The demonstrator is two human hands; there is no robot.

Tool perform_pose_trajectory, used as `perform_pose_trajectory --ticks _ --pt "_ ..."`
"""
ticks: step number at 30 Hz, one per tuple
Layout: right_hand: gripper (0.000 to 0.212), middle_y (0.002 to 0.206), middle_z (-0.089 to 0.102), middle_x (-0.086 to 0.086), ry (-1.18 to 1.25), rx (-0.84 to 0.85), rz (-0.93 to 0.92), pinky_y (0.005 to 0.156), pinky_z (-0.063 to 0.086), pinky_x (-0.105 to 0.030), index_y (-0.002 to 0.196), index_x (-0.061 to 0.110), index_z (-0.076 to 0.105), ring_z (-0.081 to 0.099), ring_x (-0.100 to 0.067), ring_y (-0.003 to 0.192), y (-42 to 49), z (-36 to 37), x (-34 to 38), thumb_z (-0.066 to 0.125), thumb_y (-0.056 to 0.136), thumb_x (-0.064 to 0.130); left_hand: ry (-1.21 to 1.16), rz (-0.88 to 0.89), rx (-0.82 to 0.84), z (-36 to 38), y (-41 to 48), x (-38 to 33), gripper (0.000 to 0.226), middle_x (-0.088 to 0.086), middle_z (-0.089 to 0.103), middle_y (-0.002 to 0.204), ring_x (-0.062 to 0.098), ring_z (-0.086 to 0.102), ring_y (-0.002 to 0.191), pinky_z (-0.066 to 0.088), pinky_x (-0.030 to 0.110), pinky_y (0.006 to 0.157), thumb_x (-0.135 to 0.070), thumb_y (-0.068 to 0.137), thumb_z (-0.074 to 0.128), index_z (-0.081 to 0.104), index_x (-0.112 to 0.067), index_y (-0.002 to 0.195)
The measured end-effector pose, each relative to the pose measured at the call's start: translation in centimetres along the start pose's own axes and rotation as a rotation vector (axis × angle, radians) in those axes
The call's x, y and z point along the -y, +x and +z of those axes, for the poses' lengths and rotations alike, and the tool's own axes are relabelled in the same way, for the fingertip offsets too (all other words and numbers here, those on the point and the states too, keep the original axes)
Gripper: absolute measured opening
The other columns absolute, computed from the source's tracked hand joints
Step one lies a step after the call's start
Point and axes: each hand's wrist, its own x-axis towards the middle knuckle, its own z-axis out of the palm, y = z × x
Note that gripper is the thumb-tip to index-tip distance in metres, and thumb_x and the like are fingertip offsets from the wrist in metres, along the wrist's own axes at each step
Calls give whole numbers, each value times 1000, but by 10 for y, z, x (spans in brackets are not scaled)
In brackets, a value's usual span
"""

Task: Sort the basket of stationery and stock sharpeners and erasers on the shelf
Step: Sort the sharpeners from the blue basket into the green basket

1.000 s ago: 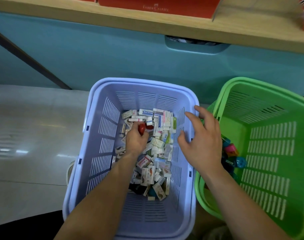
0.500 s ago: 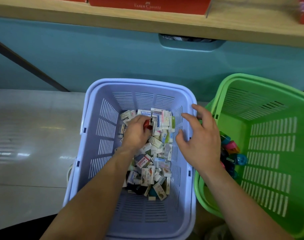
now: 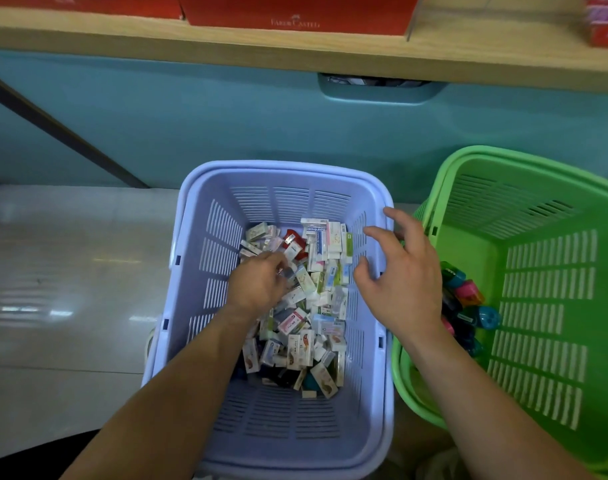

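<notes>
Left hand down inside the purple basket, knuckles up, fingers curled into the heap of boxed erasers on its floor; impossible to tell whether anything is pinched between them. Small red piece lying in the heap just beyond the fingertips. Right hand hovering over the basket's right rim, fingers spread and loosely bent, holding nothing. Just to the right, a green basket with a cluster of coloured sharpeners against its left wall. Above both, a wooden shelf carrying red boxes.
</notes>
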Motion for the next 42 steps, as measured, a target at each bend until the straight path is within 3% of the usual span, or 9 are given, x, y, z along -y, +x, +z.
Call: perform_pose_trajectory --ticks 4,9,17,21,27,31,35,39,42 --pt "41 145 46 -5 3 1 10 96 48 -45 122 15 68 57 -24 114 -1 -1 1 72 82 22 -121 -17 -121 -4 29 -26 28 -3 63 121 19 63 97 54 33 75 -27 94 58 64 -24 122" --pt "37 145 46 -5 -7 0 10 94 47 -43 119 15 70 57 -23 111 0 0 1 73 82 23 -68 -83 -19 9 52 -24 39 -4 55 142 24 59 118 55 38 85 -30 101 54 54 -30 141" --pt "36 144 47 -6 -3 -14 12 95 46 -42 117 14 70 53 -21 116 0 0 1 74 82 20 -110 -205 117 11 54 -5 41 -2 49 144 29 59 117 51 40 95 -45 100 53 58 -24 134" --pt "35 144 48 -6 2 -15 12 94 46 -42 116 15 71 54 -20 111 0 0 2 74 82 20 -333 -243 61 17 51 -9 36 -3 64 128 24 64 110 55 42 91 -43 96 62 53 -39 130" --pt "34 145 46 -5 8 -11 22 96 45 -41 116 15 70 56 -20 113 -1 0 1 73 82 21 -530 -295 186 22 58 -3 50 -2 40 129 24 59 114 49 40 105 -31 89 76 55 -28 134" --pt "34 144 46 -4 8 -14 23 95 46 -41 116 16 70 55 -20 111 0 1 1 73 82 21 -545 -301 224 21 55 0 45 -5 66 108 19 67 98 56 43 93 -29 80 82 49 -34 111" --pt "34 144 47 -5 -4 -25 24 95 47 -42 115 15 71 56 -21 111 0 2 0 73 82 21 -450 -261 275 18 47 8 72 3 57 127 25 62 110 53 43 100 -43 71 86 49 -46 133" --pt "34 144 46 -5 1 -20 13 97 47 -44 116 14 71 58 -23 112 1 2 -1 72 83 21 -438 -224 278 3 30 -3 59 -1 56 121 23 59 109 51 41 101 -43 72 87 62 -32 125" --pt "38 144 47 -6 13 -11 13 98 47 -46 119 14 70 56 -26 115 2 -1 1 72 82 22 -415 -252 208 -29 13 -15 56 0 65 118 24 62 107 53 41 97 -34 82 82 55 -31 131"
